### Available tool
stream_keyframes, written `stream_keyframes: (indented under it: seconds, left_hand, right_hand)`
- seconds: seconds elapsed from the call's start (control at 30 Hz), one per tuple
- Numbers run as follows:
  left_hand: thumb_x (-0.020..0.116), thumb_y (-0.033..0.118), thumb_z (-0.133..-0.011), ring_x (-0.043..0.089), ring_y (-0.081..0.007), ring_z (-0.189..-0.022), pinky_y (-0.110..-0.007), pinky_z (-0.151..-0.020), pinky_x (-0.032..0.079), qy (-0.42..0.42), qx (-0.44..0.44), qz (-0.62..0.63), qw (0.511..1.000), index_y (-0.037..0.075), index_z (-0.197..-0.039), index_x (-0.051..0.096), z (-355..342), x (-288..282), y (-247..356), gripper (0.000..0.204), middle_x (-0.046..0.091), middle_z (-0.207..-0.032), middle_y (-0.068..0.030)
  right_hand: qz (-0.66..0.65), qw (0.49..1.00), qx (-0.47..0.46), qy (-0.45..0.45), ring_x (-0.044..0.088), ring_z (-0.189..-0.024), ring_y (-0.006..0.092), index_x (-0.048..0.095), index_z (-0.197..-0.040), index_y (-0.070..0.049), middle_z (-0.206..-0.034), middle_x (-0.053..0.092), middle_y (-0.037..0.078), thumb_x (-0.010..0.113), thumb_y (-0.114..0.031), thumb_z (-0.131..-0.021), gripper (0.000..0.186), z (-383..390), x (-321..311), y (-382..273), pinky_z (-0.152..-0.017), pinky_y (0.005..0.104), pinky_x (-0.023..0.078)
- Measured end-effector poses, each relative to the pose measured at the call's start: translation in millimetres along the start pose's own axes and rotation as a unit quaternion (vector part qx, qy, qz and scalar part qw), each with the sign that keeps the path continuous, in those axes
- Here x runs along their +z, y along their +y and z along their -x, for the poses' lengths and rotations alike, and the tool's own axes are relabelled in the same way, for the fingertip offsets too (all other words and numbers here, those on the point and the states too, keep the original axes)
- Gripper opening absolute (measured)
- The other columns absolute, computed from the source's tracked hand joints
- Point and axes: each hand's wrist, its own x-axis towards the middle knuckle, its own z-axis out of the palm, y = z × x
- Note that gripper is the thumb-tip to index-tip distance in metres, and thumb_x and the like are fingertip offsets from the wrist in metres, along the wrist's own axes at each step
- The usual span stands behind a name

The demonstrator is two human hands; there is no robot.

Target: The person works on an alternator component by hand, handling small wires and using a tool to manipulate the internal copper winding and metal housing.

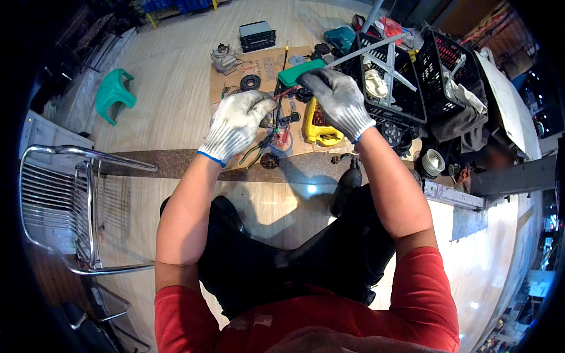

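Note:
My left hand (239, 123), in a white knit glove, is closed on a thin red item (284, 93) that stretches toward my right hand (334, 100). My right hand, gloved likewise with darkened fingers, is curled at the other end of it, fingertips partly hidden. A green plastic piece (294, 75) lies just beyond that hand. Below the hands, a cardboard sheet (265, 54) bears a yellow plastic container (318, 132), pliers (255, 152), a black ring (250, 83), a metal pump-like part (223, 59) and a dark round part (270, 161).
Black crates (400, 117) with parts stand at the right, by a white blower wheel (434, 163) and a metal beam (512, 182). A green stool (112, 94) and a steel chair (56, 206) are at the left. Stacked black trays (257, 40) sit at the back.

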Motion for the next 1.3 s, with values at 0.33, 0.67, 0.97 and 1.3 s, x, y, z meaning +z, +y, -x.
stream_keyframes:
  seconds: [0.33, 0.67, 0.97, 1.3]
  left_hand:
    - [0.057, 0.034, -0.095, 0.068, -0.0324, -0.086, -0.039, -0.077, 0.052, 0.004, 0.029, 0.01, 1.0, 0.002, -0.103, 0.069, 3.0, -0.4, -0.5, 0.035, 0.07, -0.089, -0.0181]
    - [0.06, 0.026, -0.093, 0.067, -0.0348, -0.085, -0.039, -0.075, 0.053, 0.083, 0.097, -0.059, 0.99, 0.003, -0.103, 0.068, 8.3, 8.9, 2.7, 0.026, 0.069, -0.091, -0.0189]
    - [0.063, 0.025, -0.091, 0.068, -0.0342, -0.087, -0.041, -0.076, 0.054, 0.162, 0.168, -0.177, 0.956, 0.006, -0.103, 0.07, 8.9, 12.7, 2.3, 0.023, 0.07, -0.092, -0.0174]
    - [0.062, 0.032, -0.093, 0.068, -0.0313, -0.082, -0.038, -0.075, 0.053, 0.115, -0.007, 0.025, 0.993, 0.0, -0.101, 0.07, 5.9, 8.0, 5.8, 0.033, 0.071, -0.09, -0.0173]
  right_hand:
    - [0.112, 0.978, -0.16, -0.075, 0.062, -0.102, 0.0362, 0.067, -0.115, -0.008, -0.104, 0.066, 0.018, 0.072, -0.038, -0.083, 0.044, 7.6, -5.6, -13.2, -0.089, 0.0435, 0.049]
    - [0.155, 0.966, -0.207, -0.013, 0.063, -0.097, 0.0344, 0.071, -0.103, -0.007, -0.1, 0.067, 0.016, 0.067, -0.044, -0.085, 0.042, 5.4, 2.8, 2.3, -0.088, 0.0445, 0.048]
    - [0.093, 0.985, -0.144, -0.028, 0.064, -0.096, 0.036, 0.07, -0.106, -0.005, -0.102, 0.068, 0.017, 0.064, -0.036, -0.088, 0.036, 9.5, -0.5, -9.8, -0.087, 0.0423, 0.05]
    - [-0.022, 0.998, -0.043, -0.039, 0.067, -0.103, 0.0318, 0.065, -0.121, -0.005, -0.112, 0.068, 0.02, 0.061, -0.038, -0.09, 0.045, -1.4, -22.1, -2.2, -0.091, 0.0366, 0.051]
